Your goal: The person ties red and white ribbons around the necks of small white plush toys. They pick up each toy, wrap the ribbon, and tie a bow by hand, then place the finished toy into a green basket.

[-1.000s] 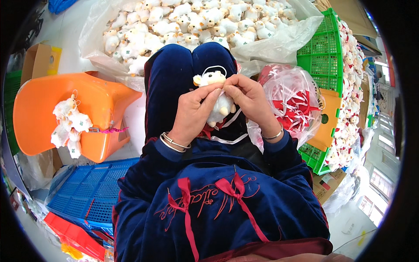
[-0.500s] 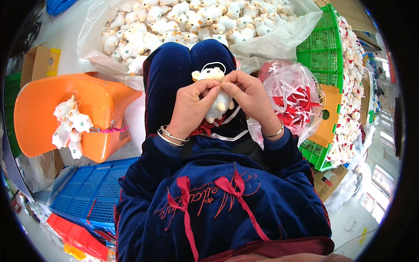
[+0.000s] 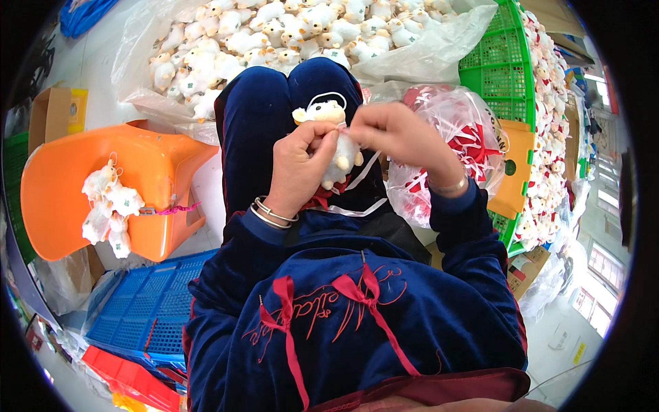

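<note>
My left hand [image 3: 299, 165] grips a small white plush sheep [image 3: 336, 137] with a cream face over my dark blue lap [image 3: 268, 103]. A thin white loop stands up from the toy's head. My right hand [image 3: 391, 134] pinches at the toy's neck, fingertips meeting my left thumb. A white ribbon [image 3: 360, 199] trails from under the toy down across my lap. Both wrists wear thin bangles.
A clear bag of several white plush sheep [image 3: 274, 34] lies ahead. A bag of red and white ribbons [image 3: 460, 137] sits right, beside a green crate [image 3: 504, 62] and more toys. An orange stool [image 3: 137, 185] with a tied toy bundle [image 3: 106, 206] stands left, above a blue crate [image 3: 147, 309].
My right hand has drawn slightly rightward and up from the toy's neck. The sheep stays in my left hand at the same place.
</note>
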Demonstrator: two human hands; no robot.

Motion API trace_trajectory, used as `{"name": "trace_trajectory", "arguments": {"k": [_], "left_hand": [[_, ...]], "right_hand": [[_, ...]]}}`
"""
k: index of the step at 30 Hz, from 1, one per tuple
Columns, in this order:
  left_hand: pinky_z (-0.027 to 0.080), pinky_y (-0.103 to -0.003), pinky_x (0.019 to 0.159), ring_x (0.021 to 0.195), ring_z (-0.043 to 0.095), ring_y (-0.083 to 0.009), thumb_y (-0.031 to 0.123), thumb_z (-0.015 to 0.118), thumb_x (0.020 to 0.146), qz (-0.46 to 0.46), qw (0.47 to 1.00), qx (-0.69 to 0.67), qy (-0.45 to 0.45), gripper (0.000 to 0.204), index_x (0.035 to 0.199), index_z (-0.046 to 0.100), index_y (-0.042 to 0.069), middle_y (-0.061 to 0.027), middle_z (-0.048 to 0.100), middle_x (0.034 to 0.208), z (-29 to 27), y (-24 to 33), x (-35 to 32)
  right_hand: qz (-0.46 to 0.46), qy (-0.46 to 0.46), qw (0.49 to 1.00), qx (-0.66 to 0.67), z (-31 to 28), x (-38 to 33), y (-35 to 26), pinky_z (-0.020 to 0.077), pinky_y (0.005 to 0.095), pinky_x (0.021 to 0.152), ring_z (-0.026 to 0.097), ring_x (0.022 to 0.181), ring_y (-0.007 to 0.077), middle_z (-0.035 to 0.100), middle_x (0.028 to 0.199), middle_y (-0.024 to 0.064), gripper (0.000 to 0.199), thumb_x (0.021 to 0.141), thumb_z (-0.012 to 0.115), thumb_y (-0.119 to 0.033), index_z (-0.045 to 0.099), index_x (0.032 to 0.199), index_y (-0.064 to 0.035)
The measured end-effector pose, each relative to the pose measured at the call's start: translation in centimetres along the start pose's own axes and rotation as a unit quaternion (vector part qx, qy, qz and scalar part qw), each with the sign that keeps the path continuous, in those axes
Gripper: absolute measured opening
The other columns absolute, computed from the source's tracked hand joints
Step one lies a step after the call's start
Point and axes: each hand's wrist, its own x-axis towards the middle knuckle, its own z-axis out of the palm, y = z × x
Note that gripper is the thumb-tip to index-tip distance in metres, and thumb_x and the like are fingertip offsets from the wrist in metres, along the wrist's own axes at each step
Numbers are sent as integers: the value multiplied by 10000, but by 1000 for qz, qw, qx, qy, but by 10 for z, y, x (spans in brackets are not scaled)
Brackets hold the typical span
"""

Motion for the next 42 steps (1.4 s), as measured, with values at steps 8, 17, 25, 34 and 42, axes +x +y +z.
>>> {"name": "trace_trajectory", "arguments": {"k": [8, 17, 25, 34, 42], "left_hand": [[532, -235, 590, 670, 700, -89, 75, 660, 984, -8, 1000, -5, -18, 123, 1040, 704, -26, -67, 734, 763, 2, 8, 2], [518, -223, 635, 698, 654, -52, 73, 670, 978, -26, 999, -12, -15, 154, 1080, 713, -34, -51, 734, 797, 1, -3, 3], [503, -215, 635, 697, 629, -36, 81, 685, 976, -22, 1000, -17, -7, 144, 1061, 723, -28, -24, 723, 793, 3, 3, 3], [487, -211, 630, 685, 596, -24, 76, 692, 967, -25, 999, -29, 0, 130, 1041, 726, -26, -13, 703, 759, 4, -9, 3], [489, -209, 635, 675, 589, -18, 65, 697, 963, -5, 1000, -23, 1, 113, 1023, 724, -27, -10, 697, 749, 2, -8, 3]], "right_hand": [[131, -59, 944, 298, -14, -10, 12, 453, 207, 601, 570, 652, 54, 724, 804, 41, 253, 1040, 596, -216, 713, 943, -13], [164, -45, 915, 366, -9, -13, 10, 439, 205, 534, 553, 552, 78, 739, 803, 86, 303, 1031, 606, -253, 724, 924, 5], [189, -50, 935, 296, -18, -5, -14, 343, 200, 422, 486, 451, 41, 725, 712, 61, 359, 982, 696, -313, 743, 838, 12], [-62, 155, 963, -210, -23, -6, -6, 460, 348, 669, 597, 714, 193, 646, 760, 40, 111, 857, 744, -136, 687, 822, -48], [-273, 116, 864, -407, 22, -17, -33, 415, 416, 850, 569, 855, 230, 555, 818, 28, 121, 749, 685, -133, 579, 800, -107]]}}
